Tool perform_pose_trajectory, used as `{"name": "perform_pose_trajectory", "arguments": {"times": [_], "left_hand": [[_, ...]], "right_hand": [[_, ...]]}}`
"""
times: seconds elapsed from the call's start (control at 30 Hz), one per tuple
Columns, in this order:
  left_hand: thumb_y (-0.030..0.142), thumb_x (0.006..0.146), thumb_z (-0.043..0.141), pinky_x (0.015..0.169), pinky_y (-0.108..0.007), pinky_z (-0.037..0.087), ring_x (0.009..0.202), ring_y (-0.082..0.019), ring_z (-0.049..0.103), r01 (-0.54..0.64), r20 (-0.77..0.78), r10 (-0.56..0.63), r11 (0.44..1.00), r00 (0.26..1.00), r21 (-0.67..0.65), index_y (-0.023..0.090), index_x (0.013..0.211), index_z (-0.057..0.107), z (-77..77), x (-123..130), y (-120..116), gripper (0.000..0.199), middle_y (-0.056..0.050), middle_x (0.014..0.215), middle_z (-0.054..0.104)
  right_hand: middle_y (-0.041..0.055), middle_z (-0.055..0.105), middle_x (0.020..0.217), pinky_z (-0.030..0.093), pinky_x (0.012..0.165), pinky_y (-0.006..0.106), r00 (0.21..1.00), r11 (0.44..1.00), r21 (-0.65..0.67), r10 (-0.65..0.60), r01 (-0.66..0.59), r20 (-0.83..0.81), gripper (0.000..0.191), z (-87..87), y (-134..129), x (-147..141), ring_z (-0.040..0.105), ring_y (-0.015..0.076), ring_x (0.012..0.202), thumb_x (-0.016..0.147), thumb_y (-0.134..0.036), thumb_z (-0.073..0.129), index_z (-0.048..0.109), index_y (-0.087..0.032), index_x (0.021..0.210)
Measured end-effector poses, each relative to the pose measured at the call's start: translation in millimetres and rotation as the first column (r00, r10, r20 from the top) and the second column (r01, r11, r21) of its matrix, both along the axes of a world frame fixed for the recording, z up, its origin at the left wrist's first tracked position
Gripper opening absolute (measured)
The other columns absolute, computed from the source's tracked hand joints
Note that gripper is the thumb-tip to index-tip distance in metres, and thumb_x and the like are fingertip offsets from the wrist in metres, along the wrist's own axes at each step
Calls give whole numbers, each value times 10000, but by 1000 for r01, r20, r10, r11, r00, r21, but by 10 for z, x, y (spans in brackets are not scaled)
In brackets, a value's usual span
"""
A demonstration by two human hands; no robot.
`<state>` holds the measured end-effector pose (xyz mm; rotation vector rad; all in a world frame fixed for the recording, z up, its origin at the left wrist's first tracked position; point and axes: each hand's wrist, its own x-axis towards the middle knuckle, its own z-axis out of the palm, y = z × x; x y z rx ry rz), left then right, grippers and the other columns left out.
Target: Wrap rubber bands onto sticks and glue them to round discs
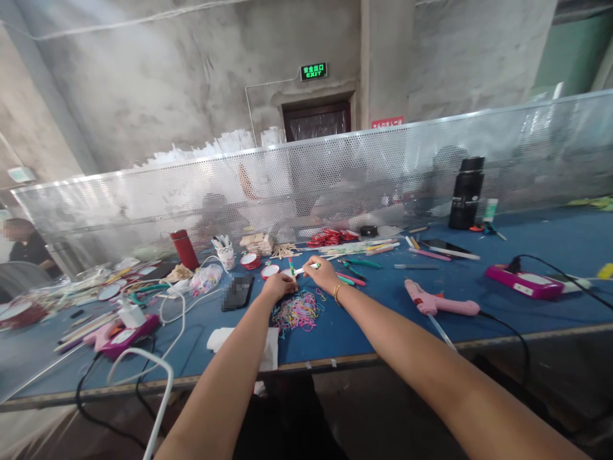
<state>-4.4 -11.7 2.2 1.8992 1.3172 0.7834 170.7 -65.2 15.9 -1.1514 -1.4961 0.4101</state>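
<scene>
Over the middle of the blue table, my left hand (278, 286) pinches a thin upright stick (291, 266) with red and green on it. My right hand (323, 275), a gold bracelet at its wrist, grips a white marker (307, 269) with green on it. The marker points left, and one end is at or very near the stick; I cannot tell whether they touch. Just below both hands lies a loose pile of colourful rubber-band-like loops (297, 312). Small round red-rimmed pieces (271, 271) lie behind my left hand.
A dark phone (238, 292) and white paper (268, 345) lie left of the pile. On the right are a pink glue gun (438, 301), a purple power strip (523, 282) and a black bottle (467, 193). Green-handled pliers (364, 262) lie behind my right hand. White cables (179, 319) cross the left side.
</scene>
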Motion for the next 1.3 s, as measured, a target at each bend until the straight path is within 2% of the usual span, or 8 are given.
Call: {"name": "perform_pose_trajectory", "arguments": {"times": [0.47, 0.87, 1.13, 1.3], "left_hand": [[288, 673, 696, 532, -185, 433, 539, -100, 566, -12, -51, 13, 1000, 999, 19, 138, 697, 670, -20, -20, 48, 154, -23, 607, 653], [270, 693, 663, 491, -174, 393, 495, -82, 511, 11, -49, -11, 1000, 999, 13, 144, 632, 656, 43, -15, -24, 140, -7, 561, 620], [298, 674, 678, 487, -176, 380, 513, -91, 530, -10, -99, 17, 998, 995, 68, 146, 659, 680, 58, -39, -78, 152, -12, 576, 630], [285, 679, 665, 510, -180, 393, 536, -102, 557, -67, -149, 76, 996, 986, 65, 152, 686, 691, 77, -41, -104, 136, -17, 595, 648]], "right_hand": [[-16, 655, 649, 373, 592, 231, 999, 999, 29, -20, 19, 29, 153, -28, 32, -20, 533, 130, 580, 736, -293, 503, 571, -198, 638], [-18, 644, 638, 395, 611, 232, 999, 1000, 15, -14, 13, 31, 134, 25, -23, -38, 554, 139, 608, 733, -290, 507, 552, -205, 640], [-21, 623, 644, 412, 636, 243, 999, 997, 78, -15, 13, 34, 86, 18, -20, -85, 559, 146, 631, 726, -276, 505, 543, -207, 693], [-25, 599, 613, 410, 629, 243, 998, 997, 70, 15, -19, 58, 89, 41, -75, -118, 553, 148, 623, 733, -271, 486, 532, -208, 689]]}}
